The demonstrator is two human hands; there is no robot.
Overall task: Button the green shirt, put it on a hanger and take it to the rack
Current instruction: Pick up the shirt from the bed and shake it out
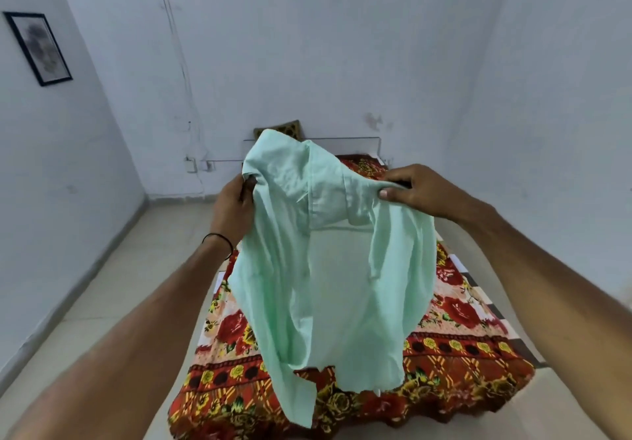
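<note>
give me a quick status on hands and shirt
Left hand and right hand each shut on the green shirt near the shoulders. Shirt held up over the bed, front open, unbuttoned. No hanger or rack in view.

Both arms extended forward, raised. Left hand (pixel 232 207) and right hand (pixel 419 193) each closed, pinching fabric, well apart.

One head-worn wide-angle view looks forward and down from the foot of the bed (pixel 455 313). It sits close above the bed, facing the wall behind it.
</note>
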